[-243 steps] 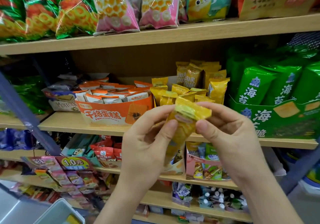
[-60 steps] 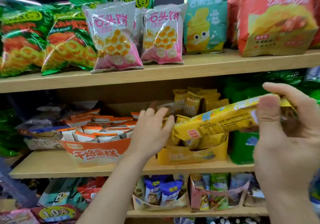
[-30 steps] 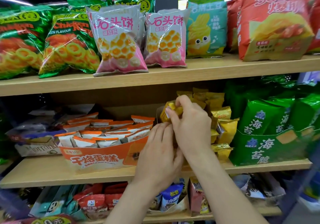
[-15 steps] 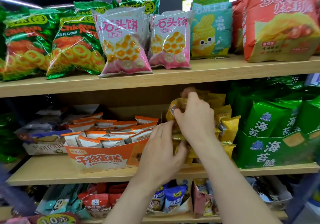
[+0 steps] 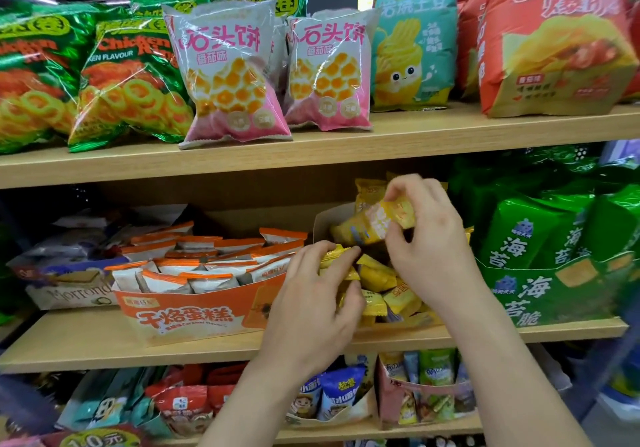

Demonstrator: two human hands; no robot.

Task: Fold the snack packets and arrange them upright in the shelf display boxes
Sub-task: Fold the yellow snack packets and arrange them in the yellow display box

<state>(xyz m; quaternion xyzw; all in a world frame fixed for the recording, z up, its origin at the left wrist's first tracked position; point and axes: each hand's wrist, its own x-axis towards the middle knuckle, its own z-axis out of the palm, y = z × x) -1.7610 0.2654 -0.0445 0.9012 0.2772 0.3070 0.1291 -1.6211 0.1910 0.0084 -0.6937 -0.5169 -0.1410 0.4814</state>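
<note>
Head view. Right hand [image 5: 429, 238], at 2 o'clock from frame centre, pinches one crinkled yellow foil snack packet [image 5: 374, 225] by its right end. The packet is tilted above the open pale-walled card display box [image 5: 323, 221] on the middle wooden shelf [image 5: 104, 342]. Left hand [image 5: 311, 294], at 7 o'clock of the right, clamps the boxed yellow packets [image 5: 337, 252] between fingers and thumb. Orange cardboard cake box [image 5: 187, 318] touches at 9 o'clock.

Risk: slick foil may spring unfolded on release. Neighbours may slump into the gap, so the packet lands flat.
</note>
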